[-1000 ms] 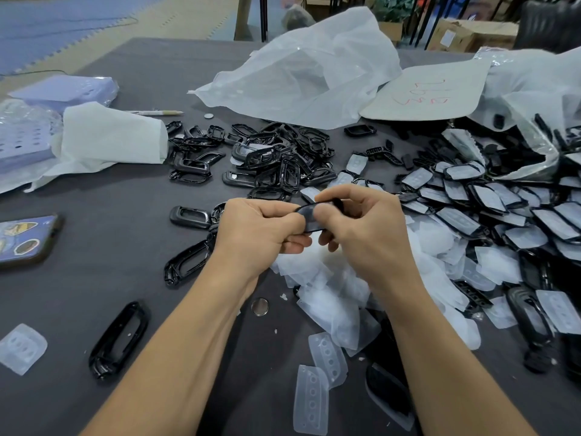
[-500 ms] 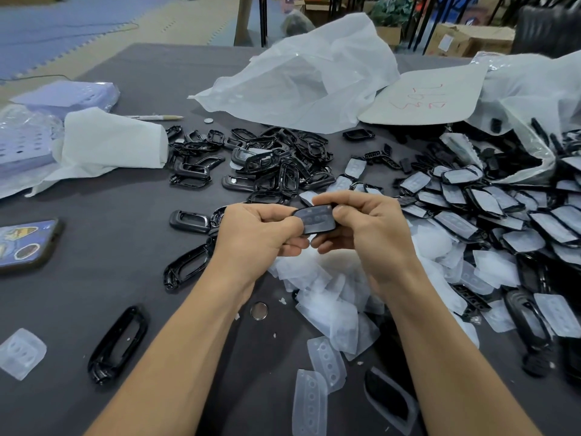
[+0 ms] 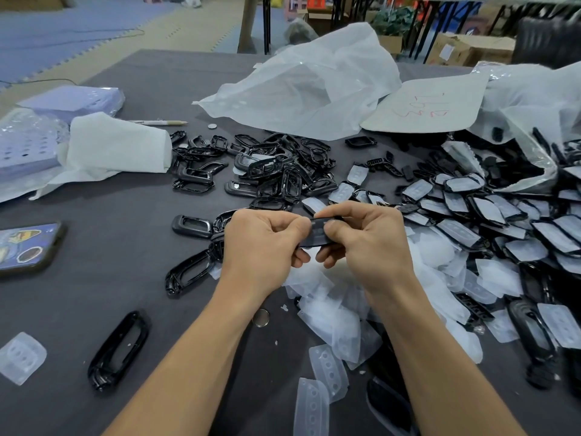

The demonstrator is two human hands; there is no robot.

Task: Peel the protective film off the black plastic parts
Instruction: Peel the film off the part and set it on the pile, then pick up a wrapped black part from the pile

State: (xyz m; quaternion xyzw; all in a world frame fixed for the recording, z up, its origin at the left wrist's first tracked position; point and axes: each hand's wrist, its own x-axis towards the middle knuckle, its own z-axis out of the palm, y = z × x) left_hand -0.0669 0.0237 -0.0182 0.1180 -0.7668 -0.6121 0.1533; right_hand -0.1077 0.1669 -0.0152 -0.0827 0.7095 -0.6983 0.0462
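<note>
The left hand [image 3: 261, 247] and right hand [image 3: 372, 247] pinch one black part [image 3: 318, 233] with curled fingers [image 3: 338, 229], up over the surface [image 3: 94, 278]. If they slip, the part may drop into the film pile [image 3: 328, 313] and get lost. A hard pull may tear its film.

Cardboard sheet [image 3: 424, 105]: red handwritten marks, upside down to the camera, not legible. Phone [image 3: 28, 247]: picture stickers on its back, no lettering that can be read. Box [image 3: 478, 47], far side: white label, too small to read.
</note>
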